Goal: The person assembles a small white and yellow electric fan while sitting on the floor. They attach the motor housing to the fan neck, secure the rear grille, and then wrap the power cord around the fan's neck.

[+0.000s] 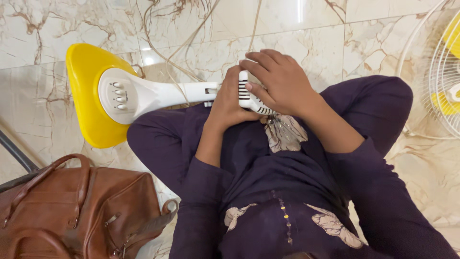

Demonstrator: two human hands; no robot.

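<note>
A table fan lies on its side across my lap, without its grille. Its yellow base rests on the floor at the left, with a white control panel carrying several round buttons. The white stem runs right to the white slotted motor housing. My left hand grips the housing from the left side. My right hand lies over the top of the housing, fingers curled around it. Most of the housing is hidden under both hands.
A brown leather bag sits on the floor at the lower left. A white wire fan grille with yellow blades behind it lies at the right edge. Thin cords trail over the marble floor beyond my crossed legs.
</note>
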